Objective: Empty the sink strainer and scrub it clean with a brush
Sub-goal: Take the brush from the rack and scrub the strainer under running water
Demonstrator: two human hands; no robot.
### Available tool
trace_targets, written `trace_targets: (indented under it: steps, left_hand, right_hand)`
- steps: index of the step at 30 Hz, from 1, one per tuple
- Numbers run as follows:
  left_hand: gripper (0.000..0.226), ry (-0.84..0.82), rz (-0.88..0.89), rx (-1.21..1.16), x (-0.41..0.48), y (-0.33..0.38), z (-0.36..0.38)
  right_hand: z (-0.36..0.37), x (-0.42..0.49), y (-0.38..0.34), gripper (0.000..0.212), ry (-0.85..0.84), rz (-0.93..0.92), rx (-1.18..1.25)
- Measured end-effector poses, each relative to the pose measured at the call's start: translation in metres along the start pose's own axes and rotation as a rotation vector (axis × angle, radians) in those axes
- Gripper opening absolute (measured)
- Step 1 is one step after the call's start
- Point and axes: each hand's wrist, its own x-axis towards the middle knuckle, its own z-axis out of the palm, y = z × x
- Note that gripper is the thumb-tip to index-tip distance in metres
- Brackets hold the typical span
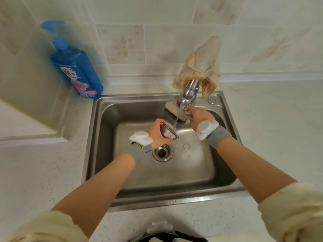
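Both forearms are bare from elbow to wrist; cream sleeves [295, 210] of soft, creased fabric are pushed up near the elbows; each wrist wears a grey band [218, 137] edged in bright green; a white, rounded plastic device [141, 137] of two joined lobes sits on each band; the left hand [158, 131] and right hand [199, 116] wear no gloves.

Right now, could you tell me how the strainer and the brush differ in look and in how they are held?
The strainer is shiny metal; the brush has a pale back and dark bristles. The left hand holds the strainer tilted, low over the drain; the right hand holds the brush higher, close under the tap. Both sit in the running water.
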Motion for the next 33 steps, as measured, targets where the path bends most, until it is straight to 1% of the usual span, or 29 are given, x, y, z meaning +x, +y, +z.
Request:
trace_targets:
  steps: [4,7,9,10,11,12,13,14,18,21,23,24,26,29,31,33]
  left_hand:
    - [0.081,0.01,-0.013,0.073,0.001,-0.001,-0.005]
    - [0.081,0.035,-0.043,0.133,0.006,-0.004,-0.008]
    - [0.08,0.061,-0.056,0.161,0.01,-0.006,-0.008]
    - [0.079,0.077,-0.058,0.178,0.011,-0.006,-0.008]
    - [0.078,0.086,-0.055,0.192,0.012,-0.006,-0.008]
    - [0.077,0.089,-0.048,0.206,0.014,-0.006,-0.008]
    - [0.076,0.081,-0.039,0.225,0.015,-0.005,-0.008]
    - [0.075,0.063,-0.032,0.253,0.016,-0.004,-0.009]
    - [0.07,0.041,-0.013,0.374,0.015,-0.005,-0.011]
    - [0.066,0.018,-0.023,0.464,0.009,-0.017,-0.008]
    - [0.062,-0.018,-0.036,0.526,0.004,-0.029,-0.007]
    - [0.061,-0.049,-0.067,0.54,0.001,-0.037,-0.004]
    - [0.068,-0.093,-0.155,0.558,-0.002,-0.056,0.003]
    - [0.075,-0.129,-0.334,0.55,-0.006,-0.086,0.019]
    - [0.069,-0.146,-0.408,0.53,-0.009,-0.103,0.028]
    - [0.061,-0.19,-0.425,0.506,-0.009,-0.115,0.033]
  right_hand:
    - [-0.008,0.013,-0.012,0.032,0.005,0.0,-0.06]
    - [-0.012,0.02,-0.012,0.025,0.007,-0.01,-0.059]
    - [-0.013,0.023,-0.008,0.014,0.006,-0.031,-0.069]
    - [-0.013,0.025,-0.005,0.016,0.017,-0.05,-0.074]
    - [-0.013,0.026,-0.001,0.021,0.028,-0.065,-0.084]
    - [-0.014,0.027,0.002,0.02,0.036,-0.068,-0.101]
    - [-0.016,0.028,0.005,0.015,0.051,-0.072,-0.119]
    - [-0.017,0.028,0.008,0.016,0.062,-0.063,-0.129]
    - [-0.017,0.029,0.01,0.025,0.06,-0.048,-0.152]
    - [-0.009,0.021,0.012,0.037,0.049,-0.044,-0.107]
    - [0.004,0.013,0.014,0.042,0.013,-0.004,-0.011]
    - [0.016,0.008,0.016,0.041,-0.011,0.027,0.052]
    - [0.042,0.0,0.017,0.035,-0.043,0.087,0.152]
    - [0.079,-0.01,0.015,0.03,-0.129,0.164,0.24]
    - [0.098,-0.015,0.012,0.028,-0.198,0.191,0.27]
    - [0.114,-0.014,0.007,0.03,-0.265,0.21,0.288]
